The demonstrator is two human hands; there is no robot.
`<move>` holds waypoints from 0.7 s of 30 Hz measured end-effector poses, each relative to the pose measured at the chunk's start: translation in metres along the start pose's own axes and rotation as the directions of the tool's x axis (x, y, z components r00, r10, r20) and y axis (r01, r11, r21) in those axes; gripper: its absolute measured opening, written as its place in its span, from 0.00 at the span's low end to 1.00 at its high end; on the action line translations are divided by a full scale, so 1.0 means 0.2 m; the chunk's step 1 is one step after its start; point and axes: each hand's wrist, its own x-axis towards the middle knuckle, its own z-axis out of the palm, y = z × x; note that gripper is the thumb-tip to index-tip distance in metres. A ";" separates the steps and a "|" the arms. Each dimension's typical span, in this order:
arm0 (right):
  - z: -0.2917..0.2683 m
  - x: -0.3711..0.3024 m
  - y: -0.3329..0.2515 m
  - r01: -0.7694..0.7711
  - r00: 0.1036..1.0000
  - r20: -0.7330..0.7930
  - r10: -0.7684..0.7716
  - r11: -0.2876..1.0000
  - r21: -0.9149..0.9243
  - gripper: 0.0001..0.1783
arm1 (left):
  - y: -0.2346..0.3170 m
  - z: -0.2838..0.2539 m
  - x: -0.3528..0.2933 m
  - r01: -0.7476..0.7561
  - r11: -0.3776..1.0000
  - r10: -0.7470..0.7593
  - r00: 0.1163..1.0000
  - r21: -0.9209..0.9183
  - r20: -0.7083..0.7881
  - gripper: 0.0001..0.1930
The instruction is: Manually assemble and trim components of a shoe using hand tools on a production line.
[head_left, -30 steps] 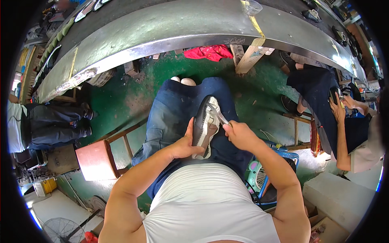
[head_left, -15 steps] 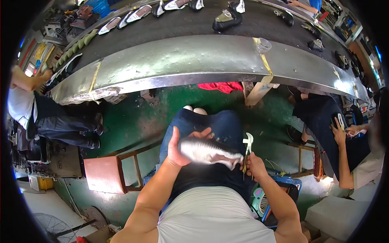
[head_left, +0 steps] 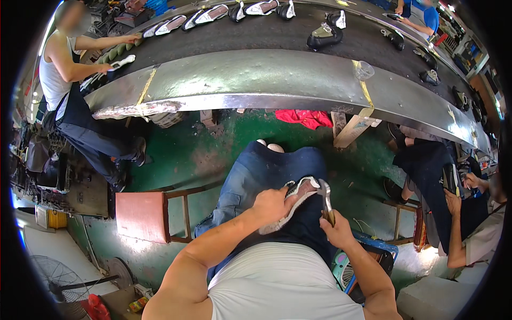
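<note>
My left hand [head_left: 274, 206] is closed around a shoe upper [head_left: 304, 194] held above my lap. Its underside is turned up, showing a pinkish insole with a pale folded edge around it. In my right hand [head_left: 338, 230] I grip the handles of metal lasting pincers [head_left: 327, 198]. Their head is against the far right end of the shoe; whether the jaws bite the edge is too small to tell.
A dark conveyor [head_left: 256, 32] with a metal edge [head_left: 229, 80] runs across the front, carrying several shoes. A red-brown stool [head_left: 141, 216] stands at left. One co-worker [head_left: 66, 64] reaches over the belt at left; another [head_left: 469, 213] sits at right with a shoe.
The shoe has turned from its pale side to its underside, and my left hand now holds it from above. The pincers' head has come against its end. The left co-worker has leaned to the belt.
</note>
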 end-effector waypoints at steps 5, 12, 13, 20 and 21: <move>0.09 0.01 -0.08 0.157 0.982 0.143 -0.124 0.955 -0.252 0.17 | -0.11 0.09 0.03 -0.082 0.996 0.085 0.980 0.026 -0.179 0.23; 0.08 0.02 -0.12 0.142 0.981 0.175 -0.081 0.916 -0.375 0.17 | -0.12 0.02 0.01 -0.234 0.953 0.278 0.930 0.193 -0.242 0.26; 0.08 0.02 -0.11 0.143 0.981 0.176 -0.081 0.915 -0.376 0.17 | -0.12 -0.01 0.04 -0.247 0.958 0.271 0.945 0.143 -0.184 0.22; 0.09 0.02 -0.13 0.132 0.983 0.171 -0.068 0.908 -0.397 0.17 | -0.24 0.09 0.04 -0.198 0.959 0.129 0.941 -0.201 -0.312 0.19; 0.10 0.02 -0.14 0.136 0.983 0.167 -0.073 0.905 -0.402 0.17 | -0.27 0.11 0.04 -0.091 0.964 0.009 0.950 -0.250 -0.311 0.20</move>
